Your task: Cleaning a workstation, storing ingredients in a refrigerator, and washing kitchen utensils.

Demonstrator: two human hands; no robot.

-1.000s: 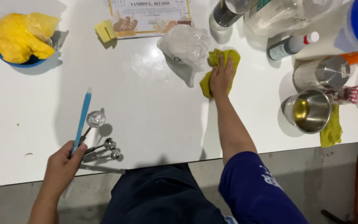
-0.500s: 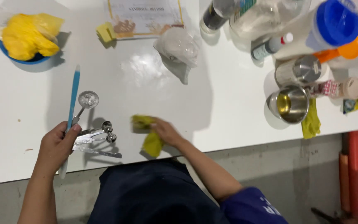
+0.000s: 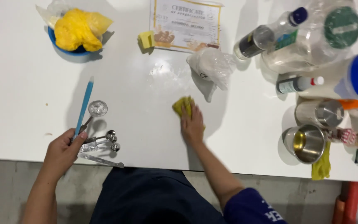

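- Your right hand [image 3: 192, 126] lies flat, palm down, pressed on a yellow cloth [image 3: 184, 105]; most of the cloth is under the palm, and one crumpled end pokes out just past your fingertips.
- Beyond that cloth, a little further from you, sits a clear plastic bag [image 3: 210, 68] of white powder, close by but not touching.
- Off to the right of this hand, well apart, stands an open steel cup [image 3: 306, 144] near the table edge.
- Your left hand [image 3: 63, 152] is closed around the handles of a bunch of metal measuring spoons [image 3: 100, 143], and the bowls fan out to the right of your fingers.
- Just above your left thumb a blue-handled tool [image 3: 84, 105] lies on the white table [image 3: 21, 95], its near end at your fingertips.
- Far beyond the left hand, a blue bowl [image 3: 63, 45] holds a yellow lump.
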